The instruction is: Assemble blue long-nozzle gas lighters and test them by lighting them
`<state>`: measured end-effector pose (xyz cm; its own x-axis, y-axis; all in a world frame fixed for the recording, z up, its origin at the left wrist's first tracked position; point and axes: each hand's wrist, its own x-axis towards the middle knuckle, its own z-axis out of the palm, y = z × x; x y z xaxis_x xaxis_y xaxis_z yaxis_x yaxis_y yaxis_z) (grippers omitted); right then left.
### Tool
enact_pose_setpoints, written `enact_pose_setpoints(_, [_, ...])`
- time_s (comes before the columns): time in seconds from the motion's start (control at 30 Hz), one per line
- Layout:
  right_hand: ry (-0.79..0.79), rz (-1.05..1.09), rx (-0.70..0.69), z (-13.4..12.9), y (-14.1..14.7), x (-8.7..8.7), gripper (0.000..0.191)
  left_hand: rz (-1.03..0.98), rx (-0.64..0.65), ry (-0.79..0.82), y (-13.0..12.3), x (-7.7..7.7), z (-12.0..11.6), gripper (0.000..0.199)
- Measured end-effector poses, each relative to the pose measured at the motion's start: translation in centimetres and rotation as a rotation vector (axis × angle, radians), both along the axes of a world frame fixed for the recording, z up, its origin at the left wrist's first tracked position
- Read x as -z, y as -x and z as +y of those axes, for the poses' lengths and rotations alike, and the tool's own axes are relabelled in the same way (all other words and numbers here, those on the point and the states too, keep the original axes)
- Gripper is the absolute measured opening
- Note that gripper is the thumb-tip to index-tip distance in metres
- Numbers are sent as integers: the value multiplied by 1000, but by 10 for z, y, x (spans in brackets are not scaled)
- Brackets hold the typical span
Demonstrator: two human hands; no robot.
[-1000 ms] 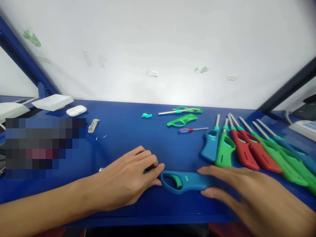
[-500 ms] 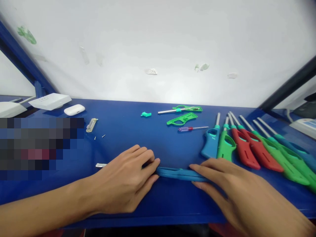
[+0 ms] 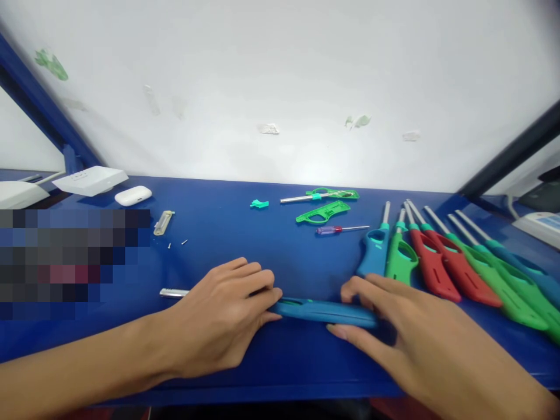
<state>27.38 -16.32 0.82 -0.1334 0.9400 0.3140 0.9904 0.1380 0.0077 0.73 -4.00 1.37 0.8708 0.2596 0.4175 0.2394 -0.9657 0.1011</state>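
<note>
Smooth, glossy blue tabletop before a white wall with flaking patches. The left hand, thumb and fingers closed, pinches the front of a blue lighter, edge-on above the near tabletop; its slotted metal tube projects beyond the knuckles. The right hand is partly open astride the rounded plastic handle; firm contact cannot be told. Behind lie a translucent-handled screwdriver and a hollow green shell; at right, red, green and blue lighters fan out.
</note>
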Motion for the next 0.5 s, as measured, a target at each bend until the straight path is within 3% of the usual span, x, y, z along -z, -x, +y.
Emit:
enact_pose_setpoints(0.3, [56,58,-83,15,0,-12,39,-39,-46,196,0,0,7,24])
enact_pose_setpoints(0.5, [-36,17,-173,25,-1,-19,46,-42,-70,252,0,-1,10,24])
